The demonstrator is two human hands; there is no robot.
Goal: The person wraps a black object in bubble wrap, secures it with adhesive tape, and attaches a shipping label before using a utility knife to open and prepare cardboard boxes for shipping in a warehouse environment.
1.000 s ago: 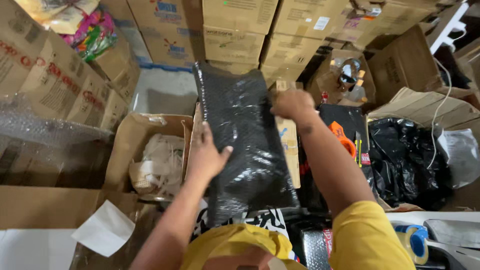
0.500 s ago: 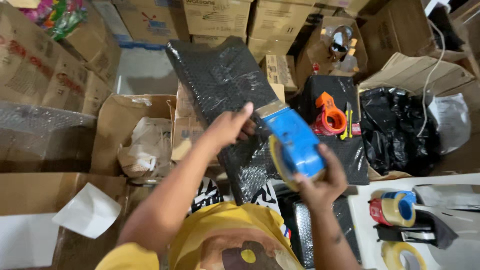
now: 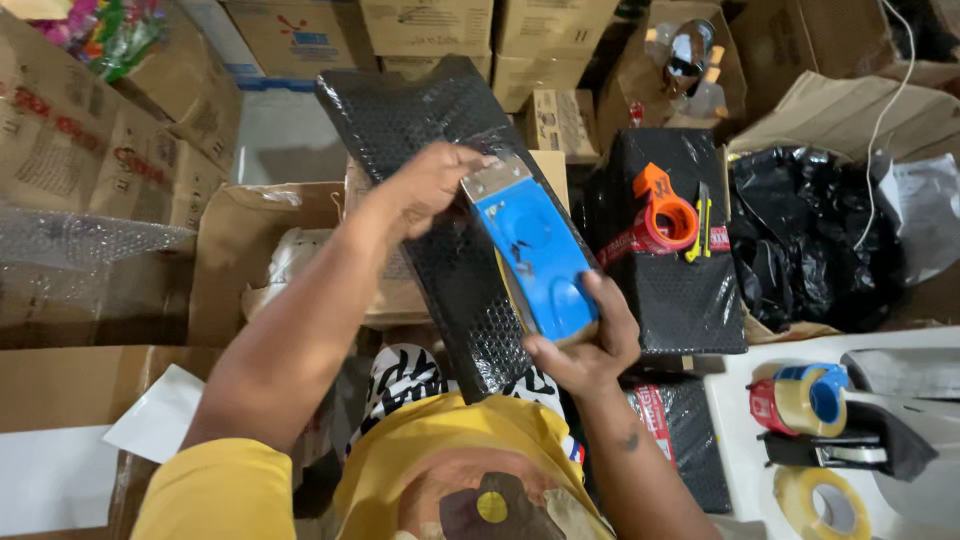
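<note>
- A long black bubble-wrapped parcel (image 3: 440, 200) is seen at the middle of the view, tilted, its upper end towards the stacked cardboard boxes (image 3: 430, 30) and its lower end near the person's yellow shirt (image 3: 450, 470)
- A blue tape dispenser (image 3: 535, 255) is laid against the front of the parcel, its metal blade end pointing up along the parcel; its lower end is gripped by the right hand (image 3: 585, 345), the fingers (image 3: 545, 352) clenched around it
- The left hand (image 3: 430, 185) is pressed on the parcel just beside the dispenser's blade end; its fingers are curled at the blade, but whether the tape end is pinched cannot be told
- To the right of the parcel a second black wrapped package (image 3: 680, 290) is set, touching or nearly touching it; an orange tape dispenser (image 3: 660, 215) and a yellow utility knife (image 3: 700, 225) are rested on top of it
- Farther right of the parcel a heap of black plastic film (image 3: 810, 240) is seen
- Below and right of the parcel a white counter (image 3: 735, 440) is visible; a red and blue tape dispenser (image 3: 805, 400) and a loose roll of tape (image 3: 825, 500) are laid on it
- To the left of the parcel an open cardboard box (image 3: 230, 240) is seen
</note>
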